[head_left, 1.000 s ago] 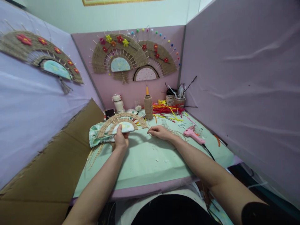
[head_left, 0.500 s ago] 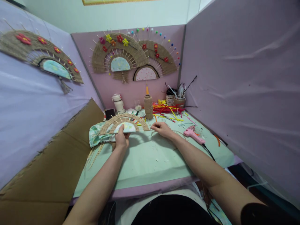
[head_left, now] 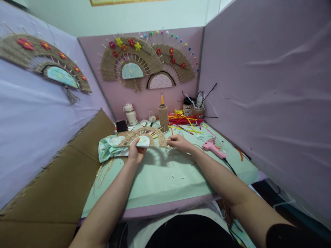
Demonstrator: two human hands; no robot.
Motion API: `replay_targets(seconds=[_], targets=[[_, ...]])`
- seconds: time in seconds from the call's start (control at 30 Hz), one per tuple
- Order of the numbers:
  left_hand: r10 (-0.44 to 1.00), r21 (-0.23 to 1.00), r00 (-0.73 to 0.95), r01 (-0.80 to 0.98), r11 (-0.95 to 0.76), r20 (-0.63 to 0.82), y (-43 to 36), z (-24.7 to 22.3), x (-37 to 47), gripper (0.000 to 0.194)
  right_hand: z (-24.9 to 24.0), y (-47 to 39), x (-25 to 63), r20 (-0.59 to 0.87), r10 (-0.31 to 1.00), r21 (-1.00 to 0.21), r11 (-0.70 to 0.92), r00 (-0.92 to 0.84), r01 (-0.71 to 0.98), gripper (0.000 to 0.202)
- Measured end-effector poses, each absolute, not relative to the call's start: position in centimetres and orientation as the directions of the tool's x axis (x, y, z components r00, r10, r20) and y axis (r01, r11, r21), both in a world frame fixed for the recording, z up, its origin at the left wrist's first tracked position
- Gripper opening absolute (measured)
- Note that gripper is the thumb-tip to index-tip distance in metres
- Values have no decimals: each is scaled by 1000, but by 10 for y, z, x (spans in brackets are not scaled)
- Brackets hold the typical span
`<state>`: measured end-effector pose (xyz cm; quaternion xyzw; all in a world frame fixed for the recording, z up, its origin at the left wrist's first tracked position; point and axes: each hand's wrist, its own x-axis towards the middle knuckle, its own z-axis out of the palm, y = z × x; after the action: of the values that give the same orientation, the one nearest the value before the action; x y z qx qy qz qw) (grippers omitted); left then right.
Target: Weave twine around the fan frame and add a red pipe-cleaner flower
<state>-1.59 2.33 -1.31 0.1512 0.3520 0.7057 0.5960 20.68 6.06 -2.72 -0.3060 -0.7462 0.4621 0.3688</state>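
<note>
A half-round fan (head_left: 162, 138), woven of brown twine over thin sticks, is held above the table with its straight edge toward me. My left hand (head_left: 136, 152) is closed on the pale floral half-disc (head_left: 143, 141) at its centre, thumb on top. At the fan's right end, the fingers of my right hand (head_left: 180, 142) are pinched together by a stick tip. Loose twine (head_left: 170, 150) loops below those fingers and seems to run into them; the exact grip is too small to see clearly. A twine spool (head_left: 163, 119) stands upright behind the fan.
Green floral cloth (head_left: 108, 146) and thin sticks (head_left: 105, 169) lie left, beside a cardboard sheet (head_left: 64, 165). A pink glue gun (head_left: 214, 150) with a cord lies right. Red pipe cleaners (head_left: 183, 120), a white bottle (head_left: 131, 114) and a brush pot (head_left: 198, 113) stand behind.
My left hand and the fan have shifted right, and the fan has tipped flatter. My right hand stays almost in place, now closer against the fan's right end.
</note>
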Motion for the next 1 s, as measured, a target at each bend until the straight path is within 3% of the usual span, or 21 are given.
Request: replay_targets(seconds=[0.3, 0.63, 1.0], targets=[[953, 684, -146, -725, 79, -265, 22, -12, -18, 15, -20, 58, 212, 276, 746, -915, 397, -606, 71, 31], [951, 692, -183, -721, 42, -248, 24, -14, -19, 9, -26, 68, 212, 531, 824, -819, 559, -198, 129, 25], [952, 704, -169, -707, 62, -254, 24, -15, -18, 14, -25, 73, 217, 563, 815, -801, 579, -139, 149, 24]])
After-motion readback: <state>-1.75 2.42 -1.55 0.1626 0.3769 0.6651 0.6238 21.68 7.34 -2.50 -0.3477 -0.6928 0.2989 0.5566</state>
